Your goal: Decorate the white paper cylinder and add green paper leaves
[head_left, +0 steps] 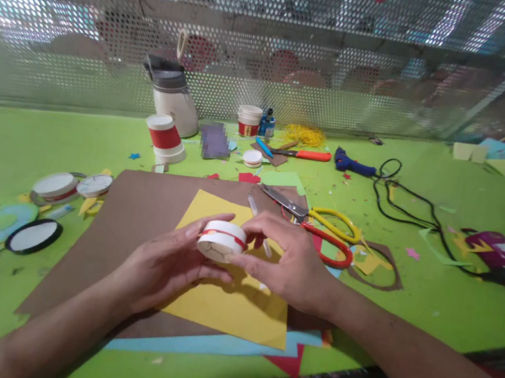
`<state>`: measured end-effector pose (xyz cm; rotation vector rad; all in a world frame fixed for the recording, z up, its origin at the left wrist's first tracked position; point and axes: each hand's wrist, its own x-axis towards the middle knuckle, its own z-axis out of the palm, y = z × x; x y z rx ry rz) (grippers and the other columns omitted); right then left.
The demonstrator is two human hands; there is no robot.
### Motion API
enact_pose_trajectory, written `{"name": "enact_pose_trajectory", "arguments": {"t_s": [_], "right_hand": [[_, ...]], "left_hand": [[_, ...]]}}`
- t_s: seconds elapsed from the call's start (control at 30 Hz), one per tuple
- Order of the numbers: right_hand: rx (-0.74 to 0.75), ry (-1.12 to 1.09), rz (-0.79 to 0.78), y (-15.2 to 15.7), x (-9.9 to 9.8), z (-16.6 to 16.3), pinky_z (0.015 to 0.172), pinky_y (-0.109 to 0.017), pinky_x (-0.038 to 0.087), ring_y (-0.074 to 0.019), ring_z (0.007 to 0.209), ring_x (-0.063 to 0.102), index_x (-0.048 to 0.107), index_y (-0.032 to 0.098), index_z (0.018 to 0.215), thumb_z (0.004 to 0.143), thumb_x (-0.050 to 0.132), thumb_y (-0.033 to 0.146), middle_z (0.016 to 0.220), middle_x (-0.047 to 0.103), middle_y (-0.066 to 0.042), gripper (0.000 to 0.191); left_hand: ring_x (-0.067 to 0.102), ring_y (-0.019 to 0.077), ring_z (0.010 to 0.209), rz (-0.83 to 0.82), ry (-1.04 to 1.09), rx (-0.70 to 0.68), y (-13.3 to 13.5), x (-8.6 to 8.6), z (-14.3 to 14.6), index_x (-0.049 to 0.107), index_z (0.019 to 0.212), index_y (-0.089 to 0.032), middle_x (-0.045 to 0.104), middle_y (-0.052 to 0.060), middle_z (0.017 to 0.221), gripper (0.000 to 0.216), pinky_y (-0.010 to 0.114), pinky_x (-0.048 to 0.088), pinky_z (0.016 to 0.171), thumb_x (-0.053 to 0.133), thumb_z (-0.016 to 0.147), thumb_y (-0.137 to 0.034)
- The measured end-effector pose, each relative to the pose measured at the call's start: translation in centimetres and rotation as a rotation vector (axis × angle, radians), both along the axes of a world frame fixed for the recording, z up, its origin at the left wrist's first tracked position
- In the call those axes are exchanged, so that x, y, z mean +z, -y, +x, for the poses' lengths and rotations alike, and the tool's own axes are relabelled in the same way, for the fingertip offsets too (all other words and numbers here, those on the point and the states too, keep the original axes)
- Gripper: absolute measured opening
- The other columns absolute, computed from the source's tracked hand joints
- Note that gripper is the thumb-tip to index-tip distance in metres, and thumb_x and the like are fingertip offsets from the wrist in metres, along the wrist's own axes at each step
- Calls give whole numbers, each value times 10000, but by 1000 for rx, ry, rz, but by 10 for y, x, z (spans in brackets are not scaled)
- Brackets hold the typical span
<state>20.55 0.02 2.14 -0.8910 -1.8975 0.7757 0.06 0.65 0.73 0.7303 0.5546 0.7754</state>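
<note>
Between my two hands is a short round white paper-cup piece (222, 240) with a red band around its side and a whitish, line-marked face. My left hand (177, 254) cradles it from the left, fingers curved round it. From the right, my right hand (287, 257) pinches its edge with thumb and fingers. Below them a yellow paper sheet (230, 315) lies on a larger brown sheet (131, 213). A white pen (252, 204) lies partly hidden behind my right hand. Scissors (319, 223) with yellow and red handles rest just beyond that hand.
At the back stand a white jug (177, 104), a red-banded cup (164, 137) and a small tub (249, 121). An orange-handled knife (307, 155) and a blue glue gun (355, 163) with a black cord lie right of them. Cut rings and discs (34, 235) lie left.
</note>
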Motion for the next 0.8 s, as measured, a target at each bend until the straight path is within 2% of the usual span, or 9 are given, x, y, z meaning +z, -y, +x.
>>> {"name": "enact_pose_trajectory", "arguments": {"t_s": [0.07, 0.17, 0.3, 0.37, 0.43, 0.53, 0.67, 0.8], "right_hand": [[-38, -72, -106, -2, -2, 0, 704, -280, 501, -135, 762, 586, 639, 148, 924, 781, 690, 240, 861, 648, -38, 177], [-20, -271, -364, -7, -8, -2, 717, -272, 526, -135, 775, 627, 631, 142, 934, 759, 704, 244, 881, 673, -43, 215], [46, -566, -710, -11, -15, -6, 711, -276, 552, -124, 707, 647, 624, 132, 858, 708, 758, 256, 797, 675, -22, 236], [62, -715, -833, -12, -17, -8, 688, -279, 570, -132, 694, 663, 612, 134, 893, 681, 783, 231, 764, 681, -15, 289], [78, -795, -902, -12, -18, -10, 648, -278, 582, -144, 677, 680, 584, 144, 1015, 676, 789, 208, 771, 698, -23, 401], [117, -797, -962, -9, -18, -13, 593, -268, 580, -150, 604, 691, 506, 147, 1181, 736, 749, 224, 775, 720, -50, 514], [197, -764, -998, -5, -18, -17, 575, -239, 572, -148, 611, 699, 529, 112, 1135, 807, 687, 242, 770, 717, -75, 387], [246, -724, -1019, -2, -20, -18, 582, -241, 576, -153, 615, 702, 541, 101, 1086, 841, 653, 256, 788, 711, -91, 311]], "left_hand": [[611, 292, 1030, 50, -23, 21, 0, -1, 0, 615, 1189, -169, 636, 141, 1189, 365, 460, 517, 868, 458, 905, -336], [597, 277, 1065, 130, -92, 76, 0, 0, 0, 610, 1208, -210, 627, 122, 1216, 359, 418, 513, 883, 551, 865, -299], [585, 265, 1089, 220, -236, 113, 2, 4, 2, 578, 1250, -243, 599, 110, 1261, 479, 353, 513, 859, 663, 783, -180], [581, 260, 1085, 279, -314, 176, 3, 4, 4, 547, 1283, -253, 615, 104, 1224, 555, 333, 520, 825, 697, 756, -159], [595, 240, 1050, 344, -370, 248, 4, 3, 6, 512, 1315, -253, 642, 90, 1165, 617, 318, 517, 815, 715, 741, -151], [613, 219, 1024, 430, -413, 295, 5, 1, 8, 515, 1311, -226, 662, 79, 1142, 621, 303, 500, 853, 726, 731, -152], [599, 237, 1094, 510, -483, 339, 4, 0, 8, 580, 1236, -189, 660, 86, 1193, 528, 314, 475, 933, 728, 729, -176], [625, 244, 1056, 535, -548, 332, 2, -4, 7, 559, 1243, -171, 657, 96, 1200, 551, 353, 505, 920, 735, 725, -239]]}}
